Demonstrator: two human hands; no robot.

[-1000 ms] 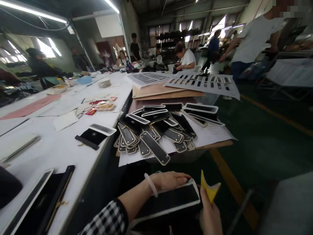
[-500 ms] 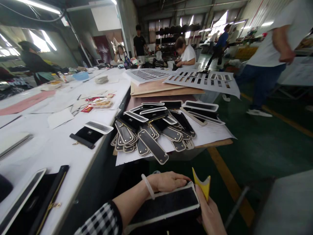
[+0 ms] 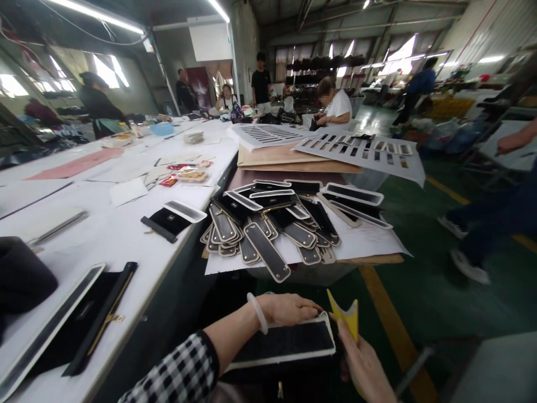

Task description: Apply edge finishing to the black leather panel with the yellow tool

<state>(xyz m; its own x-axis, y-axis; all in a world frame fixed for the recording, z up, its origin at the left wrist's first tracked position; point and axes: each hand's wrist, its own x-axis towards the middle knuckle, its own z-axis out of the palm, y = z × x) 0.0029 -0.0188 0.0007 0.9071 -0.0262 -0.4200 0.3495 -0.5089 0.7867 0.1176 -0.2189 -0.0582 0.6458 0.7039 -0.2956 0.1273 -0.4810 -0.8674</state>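
Note:
A black piece with a white border (image 3: 293, 339) lies low in the middle of the view, its gold zip pull hanging at the bottom. My left hand (image 3: 289, 309), with a pale bangle at the wrist, rests on its far edge, fingers together and fingertips near the far right corner. Just right of that corner, my right hand (image 3: 363, 358) is closed on a yellow tool (image 3: 346, 319) with a notched, pointed end. Beyond my hands is a heap of black pieces with pale borders (image 3: 266, 249), some with metal studs or zips.
On the white table (image 3: 168, 268) at left lie more black zipped pieces (image 3: 90, 319), white cards (image 3: 128, 191) and snack packs (image 3: 188, 174). Slotted sheets (image 3: 361, 148) lie behind the heap. A person (image 3: 470, 224) walks at right; others are farther back.
The view has turned left, so the surroundings sit farther right. My right hand and the yellow tool have drawn slightly away from the piece's corner. The person at right has moved toward the frame's edge.

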